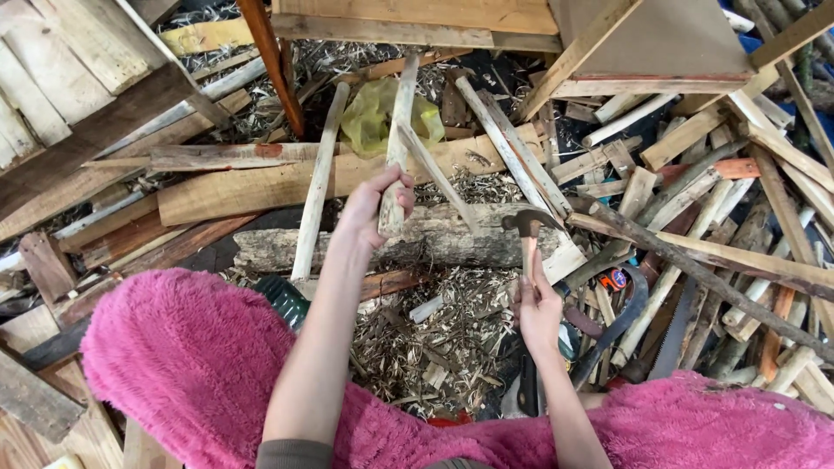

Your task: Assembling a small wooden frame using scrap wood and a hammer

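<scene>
Left hand: the left hand (375, 201) is clenched round the lower part of a peeled, pale wooden stake (400, 130), fingers wrapped over its near end.
Stake axis: long axis runs away from the person, nearly straight up the frame, leaning slightly right; its lower end meets the log (452, 239).
Stake's fork: a thinner stick (439, 178) slants down to the right from about mid-length; whether it is joined to the stake or only lies against it cannot be told.
Right hand: the right hand (539, 304) grips the wooden handle of a hammer (527, 227), handle upright in the frame, dark head at the top.
Key relation: the hammer head sits to the right of the stake's held end and level with it, over the log, apart from the stake.
Nearer hand: the left is already on the stake; the right stands off to the side.
Ground: wood shavings (434, 339), offcut boards and a curved saw blade (621, 317) lie below and to the right.
</scene>
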